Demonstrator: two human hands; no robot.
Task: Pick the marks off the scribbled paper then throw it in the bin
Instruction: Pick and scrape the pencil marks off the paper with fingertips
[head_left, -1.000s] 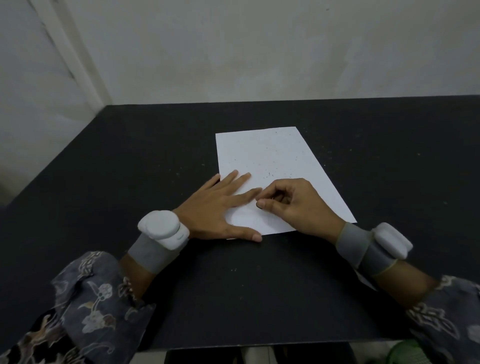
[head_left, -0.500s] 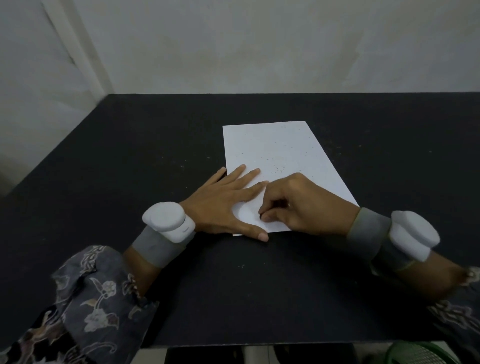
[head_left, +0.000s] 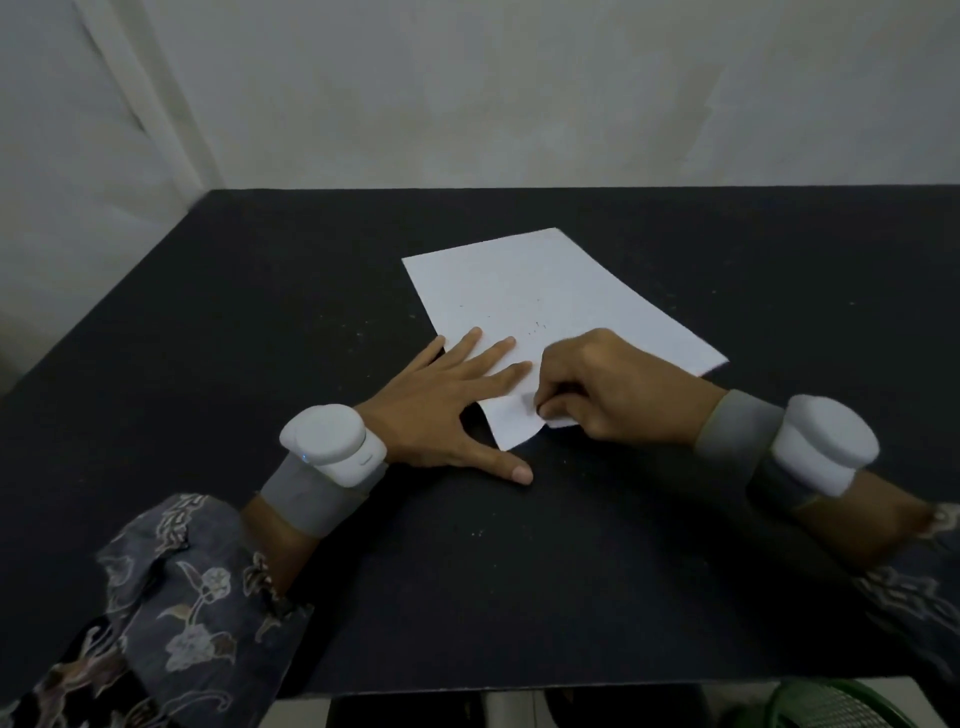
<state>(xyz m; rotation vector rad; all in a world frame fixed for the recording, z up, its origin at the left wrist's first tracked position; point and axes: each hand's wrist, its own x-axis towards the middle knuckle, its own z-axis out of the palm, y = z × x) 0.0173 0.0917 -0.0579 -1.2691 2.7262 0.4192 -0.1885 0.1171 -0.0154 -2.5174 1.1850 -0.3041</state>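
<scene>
From my feed, the paper (head_left: 545, 306) is my landmark: a white sheet lying flat on the black bench (head_left: 260, 338), turned a little askew, with a few faint dark specks near its middle. Left of the paper, a floral sleeve (head_left: 171, 597) leads up to a grey wrist strap carrying a white puck (head_left: 332, 441). The left hand (head_left: 447, 410) lies flat with its fingers straight and spread, fingertips pressing on the paper's near left part, the thumb stretched out on the bench just below the paper's near corner. That corner looks slightly lifted (a shadow sits under it). Over the paper's near edge, the right hand (head_left: 608, 389) is curled, its thumb and fingertips pinching at the sheet close to the left hand's fingertips; I cannot tell whether it has a speck or the paper itself. Right of the paper, its wrist wears a second white puck (head_left: 826, 441). Well below and right of the paper, past the bench edge, a green bin (head_left: 831, 709) shows in part.
</scene>
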